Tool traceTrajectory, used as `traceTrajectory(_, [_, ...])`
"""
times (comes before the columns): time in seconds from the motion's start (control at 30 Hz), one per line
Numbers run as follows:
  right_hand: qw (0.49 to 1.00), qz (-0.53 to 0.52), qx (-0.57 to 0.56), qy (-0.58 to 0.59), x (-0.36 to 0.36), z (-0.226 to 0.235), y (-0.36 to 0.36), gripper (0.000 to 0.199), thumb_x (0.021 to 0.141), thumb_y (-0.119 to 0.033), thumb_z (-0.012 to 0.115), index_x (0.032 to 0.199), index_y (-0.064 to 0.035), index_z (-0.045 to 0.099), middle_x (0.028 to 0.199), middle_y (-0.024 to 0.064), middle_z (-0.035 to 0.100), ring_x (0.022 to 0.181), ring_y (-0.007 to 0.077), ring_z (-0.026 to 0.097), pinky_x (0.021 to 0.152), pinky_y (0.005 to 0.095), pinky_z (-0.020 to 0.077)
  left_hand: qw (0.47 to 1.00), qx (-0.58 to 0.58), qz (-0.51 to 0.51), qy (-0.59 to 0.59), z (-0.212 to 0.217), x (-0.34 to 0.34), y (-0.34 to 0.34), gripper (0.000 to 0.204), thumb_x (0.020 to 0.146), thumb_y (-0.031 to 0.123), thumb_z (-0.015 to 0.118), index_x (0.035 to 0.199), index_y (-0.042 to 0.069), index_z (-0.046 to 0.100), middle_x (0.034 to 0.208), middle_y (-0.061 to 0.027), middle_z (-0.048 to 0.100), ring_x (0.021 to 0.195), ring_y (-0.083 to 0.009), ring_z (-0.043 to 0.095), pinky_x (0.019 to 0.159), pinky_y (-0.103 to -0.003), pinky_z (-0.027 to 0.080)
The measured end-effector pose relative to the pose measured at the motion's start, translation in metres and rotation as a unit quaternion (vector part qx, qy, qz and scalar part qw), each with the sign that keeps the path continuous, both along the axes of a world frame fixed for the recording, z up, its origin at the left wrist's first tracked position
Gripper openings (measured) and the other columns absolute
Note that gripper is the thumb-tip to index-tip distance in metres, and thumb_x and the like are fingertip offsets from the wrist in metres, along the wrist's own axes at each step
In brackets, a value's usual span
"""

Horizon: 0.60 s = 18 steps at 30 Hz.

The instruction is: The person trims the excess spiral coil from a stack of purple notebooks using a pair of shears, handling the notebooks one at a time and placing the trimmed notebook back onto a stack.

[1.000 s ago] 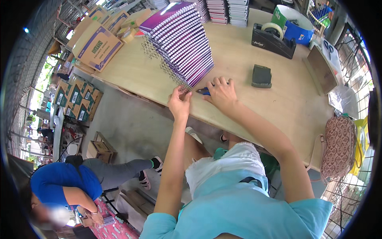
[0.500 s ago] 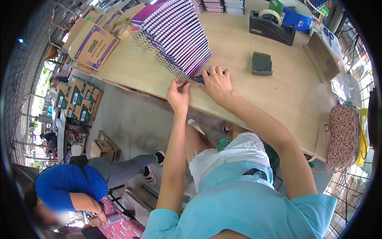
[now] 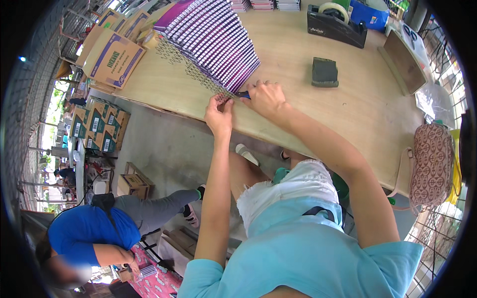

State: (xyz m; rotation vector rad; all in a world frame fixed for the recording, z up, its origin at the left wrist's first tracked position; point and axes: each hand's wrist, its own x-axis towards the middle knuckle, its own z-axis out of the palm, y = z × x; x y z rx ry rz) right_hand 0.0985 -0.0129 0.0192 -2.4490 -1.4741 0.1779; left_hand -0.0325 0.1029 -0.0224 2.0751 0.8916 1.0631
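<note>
At the near corner of the notebook stack (image 3: 211, 39), which stands fanned on the wooden table (image 3: 367, 114), both hands work close together. The left hand (image 3: 218, 113) is just below this corner, its thumb and fingers pinched, as it seems, on the lowest of the wire coils (image 3: 191, 74) that stick out along the left side of the stack. The right hand (image 3: 268, 98), on the right of the same corner, has its fingers closed around a dark hand tool with blue handle (image 3: 244, 95), whose tip points toward the wires. I judge that the step in hand is working the wire end of a bottom notebook with this tool; the next move calls for a steady left pinch and a careful placing of the tip, so that neighbouring coils and covers are not caught. The tip itself is too small and too near the wires to make out, so I cannot tell if it bites or only touches. The right palm hides most of the handles, the left fingers cover the wire ends, and the far top of the stack is cut off by the upper edge.
</note>
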Motion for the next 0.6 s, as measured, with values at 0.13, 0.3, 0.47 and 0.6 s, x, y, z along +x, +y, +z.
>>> traceTrajectory(0.13, [0.993, -0.022, 0.109, -0.039, -0.007, -0.007, -0.015, 0.049, 0.088, -0.045, 0.067, 0.117, -0.0072, 0.061, 0.114, 0.0129, 0.063, 0.108, 0.0324, 0.059, 0.085, 0.0562, 0.0472, 0.996, -0.072, -0.025, -0.048, 0.002, -0.004, 0.0, 0.026, 0.084, 0.0, 0.073, 0.108, -0.003, 0.065, 0.097, -0.0088, 0.074, 0.087, -0.0136, 0.068, 0.081, -0.028, 0.053])
traceTrajectory(0.3, [0.988, -0.042, 0.146, -0.04, -0.006, -0.013, -0.012, 0.048, 0.087, -0.045, 0.068, 0.117, -0.0084, 0.061, 0.118, 0.0127, 0.06, 0.113, 0.0326, 0.056, 0.089, 0.0585, 0.0451, 0.995, -0.087, -0.029, -0.046, 0.008, -0.005, 0.0, 0.026, 0.084, -0.004, 0.073, 0.108, -0.004, 0.064, 0.097, -0.0107, 0.072, 0.088, -0.0144, 0.068, 0.081, -0.028, 0.054])
traceTrajectory(0.47, [0.977, -0.043, 0.187, -0.089, -0.006, -0.015, -0.013, 0.047, 0.086, -0.048, 0.068, 0.112, -0.0096, 0.063, 0.109, 0.0125, 0.061, 0.104, 0.0329, 0.059, 0.081, 0.054, 0.0487, 0.991, -0.111, -0.049, -0.055, 0.012, -0.007, 0.002, 0.028, 0.084, -0.008, 0.07, 0.111, -0.007, 0.061, 0.101, -0.0115, 0.071, 0.091, -0.0143, 0.067, 0.085, -0.027, 0.055])
traceTrajectory(0.6, [0.98, -0.041, 0.176, -0.088, -0.005, -0.014, -0.012, 0.047, 0.087, -0.048, 0.067, 0.112, -0.0096, 0.063, 0.108, 0.0123, 0.061, 0.104, 0.0325, 0.059, 0.081, 0.0543, 0.0486, 0.985, -0.136, -0.077, -0.078, 0.014, -0.006, 0.003, 0.028, 0.085, -0.009, 0.069, 0.112, -0.007, 0.061, 0.102, -0.0114, 0.07, 0.092, -0.0143, 0.067, 0.086, -0.027, 0.055])
